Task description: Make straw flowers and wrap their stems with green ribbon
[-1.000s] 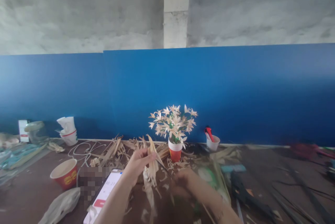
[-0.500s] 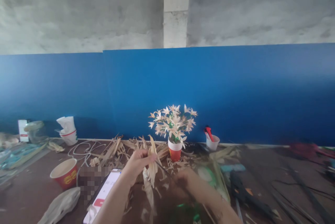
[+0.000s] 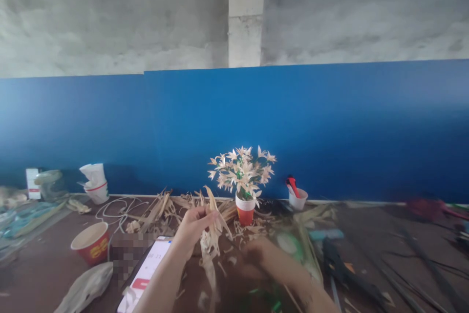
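My left hand (image 3: pixel 196 225) is closed, pinching a pale dried corn husk (image 3: pixel 216 220) between thumb and fingers. Strips of the husk spread upward and to the right of the grip. My right hand (image 3: pixel 254 250) is closed and blurred. From it a thin dark pointed tool (image 3: pixel 230 241) sticks out toward the husk; its exact kind is not clear. Just beyond the hands stands a red and white paper cup (image 3: pixel 245 214) with a bunch of cream husk flowers (image 3: pixel 244 171) on green stems.
Loose husks (image 3: pixel 157 213) litter the table's back. On the left are a phone (image 3: pixel 148 269), a red paper bowl (image 3: pixel 90 244), a white cable (image 3: pixel 117 209) and a tissue-filled cup (image 3: pixel 96 192). A white cup (image 3: pixel 297 200) with a red-handled tool and a black tool (image 3: pixel 344 274) lie right.
The husk strips at my left hand have shifted and now fan out more to the right. The dark tool's tip has drawn back slightly. Both hands stay almost in place.
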Demonstrator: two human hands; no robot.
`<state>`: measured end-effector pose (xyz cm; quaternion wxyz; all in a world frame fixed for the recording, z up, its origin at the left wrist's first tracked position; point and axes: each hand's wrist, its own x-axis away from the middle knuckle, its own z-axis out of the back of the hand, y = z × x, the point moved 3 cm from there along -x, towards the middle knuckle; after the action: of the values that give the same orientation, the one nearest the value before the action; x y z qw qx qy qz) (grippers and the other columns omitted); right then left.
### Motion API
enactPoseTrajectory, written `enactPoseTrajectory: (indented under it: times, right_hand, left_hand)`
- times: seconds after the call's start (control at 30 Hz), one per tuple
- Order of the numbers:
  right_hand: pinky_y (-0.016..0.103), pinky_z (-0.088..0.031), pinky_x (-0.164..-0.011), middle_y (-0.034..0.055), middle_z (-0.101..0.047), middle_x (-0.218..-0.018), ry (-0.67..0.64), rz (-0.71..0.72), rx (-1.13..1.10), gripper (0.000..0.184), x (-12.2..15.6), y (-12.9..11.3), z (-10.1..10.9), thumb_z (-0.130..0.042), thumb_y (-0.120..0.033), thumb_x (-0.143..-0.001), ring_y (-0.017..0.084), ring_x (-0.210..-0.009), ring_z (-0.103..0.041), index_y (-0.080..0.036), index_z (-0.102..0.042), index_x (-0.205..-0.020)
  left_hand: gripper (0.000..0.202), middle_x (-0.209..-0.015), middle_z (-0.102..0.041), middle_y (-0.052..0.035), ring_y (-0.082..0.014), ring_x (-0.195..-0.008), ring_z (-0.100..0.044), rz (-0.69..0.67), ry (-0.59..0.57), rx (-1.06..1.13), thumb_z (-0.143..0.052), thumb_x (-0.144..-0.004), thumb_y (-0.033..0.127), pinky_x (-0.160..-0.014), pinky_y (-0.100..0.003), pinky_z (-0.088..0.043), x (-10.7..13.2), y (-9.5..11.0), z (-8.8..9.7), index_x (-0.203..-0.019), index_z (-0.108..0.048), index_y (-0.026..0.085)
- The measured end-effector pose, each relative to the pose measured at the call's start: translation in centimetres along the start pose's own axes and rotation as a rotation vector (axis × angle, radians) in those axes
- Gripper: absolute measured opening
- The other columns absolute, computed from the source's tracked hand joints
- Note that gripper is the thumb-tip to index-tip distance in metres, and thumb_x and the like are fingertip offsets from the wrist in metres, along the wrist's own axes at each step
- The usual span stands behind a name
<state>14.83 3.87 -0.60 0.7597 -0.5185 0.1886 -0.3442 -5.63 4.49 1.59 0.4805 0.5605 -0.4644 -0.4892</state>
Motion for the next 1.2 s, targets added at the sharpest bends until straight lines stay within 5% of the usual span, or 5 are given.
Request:
enactPoseTrajectory:
  times: [0.27,1.2]
  right_hand:
    - [0.022,-0.043,-0.058,-0.0001,-0.063,-0.063,0.029,0.099,0.068,0.014,-0.3,-0.3,0.0,-0.066,-0.027,-0.068,0.013,-0.06,-0.054,-0.015,-0.07,-0.074]
    - [0.024,-0.045,-0.06,0.0005,-0.063,-0.062,0.043,0.04,0.015,0.013,-0.2,0.1,-0.1,-0.065,-0.023,-0.067,0.015,-0.06,-0.055,-0.016,-0.071,-0.075]
  left_hand:
    - [0.028,-0.05,-0.057,-0.0003,-0.0103,-0.048,-0.048,0.036,0.012,-0.002,-0.074,-0.06,0.039,-0.049,-0.021,-0.033,0.4,0.1,-0.7,-0.059,-0.065,0.012]
    - [0.03,-0.052,-0.057,0.0002,-0.0096,-0.048,-0.045,0.01,0.025,0.005,-0.072,-0.065,0.041,-0.05,-0.021,-0.031,1.2,1.3,-1.3,-0.062,-0.066,0.012]
